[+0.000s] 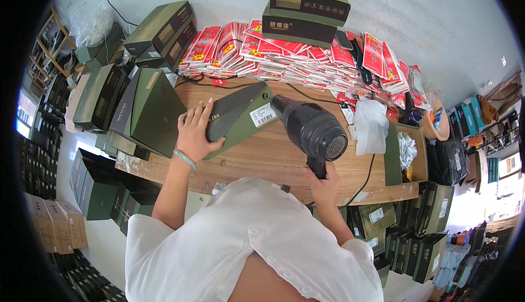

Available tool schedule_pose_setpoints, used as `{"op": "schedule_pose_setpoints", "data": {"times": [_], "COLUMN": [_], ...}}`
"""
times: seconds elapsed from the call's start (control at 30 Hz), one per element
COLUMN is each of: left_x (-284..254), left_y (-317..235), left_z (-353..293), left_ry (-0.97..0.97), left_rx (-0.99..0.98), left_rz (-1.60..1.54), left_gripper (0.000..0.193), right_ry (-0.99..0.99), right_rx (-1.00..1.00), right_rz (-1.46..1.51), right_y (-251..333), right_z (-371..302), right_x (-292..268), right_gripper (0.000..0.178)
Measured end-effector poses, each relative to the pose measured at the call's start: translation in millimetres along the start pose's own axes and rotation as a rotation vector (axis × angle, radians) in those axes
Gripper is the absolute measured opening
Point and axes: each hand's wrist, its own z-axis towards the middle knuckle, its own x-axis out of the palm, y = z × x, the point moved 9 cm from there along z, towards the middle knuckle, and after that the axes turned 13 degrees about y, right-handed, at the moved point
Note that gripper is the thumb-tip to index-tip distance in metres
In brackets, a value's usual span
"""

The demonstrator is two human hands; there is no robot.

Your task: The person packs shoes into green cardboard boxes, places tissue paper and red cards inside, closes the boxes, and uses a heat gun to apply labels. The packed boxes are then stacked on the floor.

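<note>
My right hand is closed around the handle of a black hair dryer. Its nozzle points up and left, close to the barcode label on a green and dark-grey shoebox. That box lies at an angle on the wooden table. At its left end, my left hand grips the box, thumb on the near side and fingers spread along the end. What the fingertips touch behind the box is hard to see. Another green shoebox stands tilted just left of that hand.
Red and white printed packets are heaped along the wall, with two shoeboxes and a phone on top. A dark cord runs over the table's right part. An open box holding crumpled paper stands at the right; more shoeboxes surround the table.
</note>
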Motion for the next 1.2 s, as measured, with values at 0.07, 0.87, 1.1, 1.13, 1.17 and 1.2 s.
{"op": "schedule_pose_setpoints", "data": {"times": [0.07, 0.87, 1.1, 1.13, 1.17, 1.2], "left_x": [0, 1, 1, 0, 0, 0], "left_y": [1, -2, -1, -2, -2, -2], "left_z": [-1, -3, -3, -3, -3, -3], "left_ry": [-0.001, 0.0, 0.004, 0.006, 0.009, 0.007], "left_rx": [-0.001, -0.013, -0.005, -0.004, -0.003, -0.003], "left_rz": [0.006, 0.019, 0.007, 0.01, 0.012, 0.012], "left_gripper": [0.106, 0.106, 0.106, 0.106, 0.106, 0.106], "right_ry": [0.004, -0.064, -0.069, -0.068, -0.067, -0.066], "right_rx": [0.008, 0.001, 0.011, 0.031, 0.034, 0.037], "right_rz": [-0.004, 0.013, 0.044, 0.069, 0.04, 0.009], "right_y": [-1, -6, -4, -5, -5, -4], "right_z": [2, 1, 2, 2, 2, 2], "right_x": [0, -15, -13, -14, -14, -14], "right_gripper": [0.049, 0.055, 0.056, 0.056, 0.055, 0.055]}}
